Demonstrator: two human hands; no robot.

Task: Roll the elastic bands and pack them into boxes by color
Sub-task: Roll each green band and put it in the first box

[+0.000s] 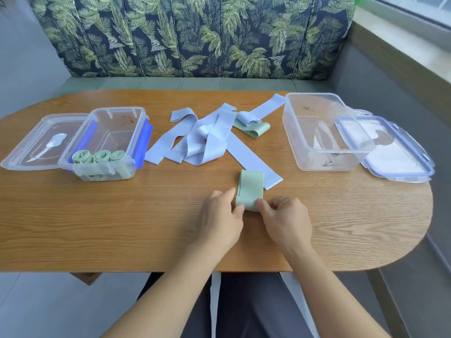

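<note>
A pale green elastic band [250, 189] lies flat on the wooden table [97, 215] near the front middle. My left hand [220, 219] pinches its near left corner and my right hand [284, 219] pinches its near right corner. Behind it, several light blue bands [195, 142] lie tangled, with another green band [253, 129] at their far right. The clear box [107, 142] on the left, with blue clips, holds three rolled green bands [100, 157]. A larger clear box [319, 132] on the right holds no bands.
A clear lid [39, 142] lies left of the left box. A blue-rimmed lid [388, 147] leans against the right box. A leaf-patterned sofa back [195, 35] stands behind the table. Bare wood stretches along the near edge.
</note>
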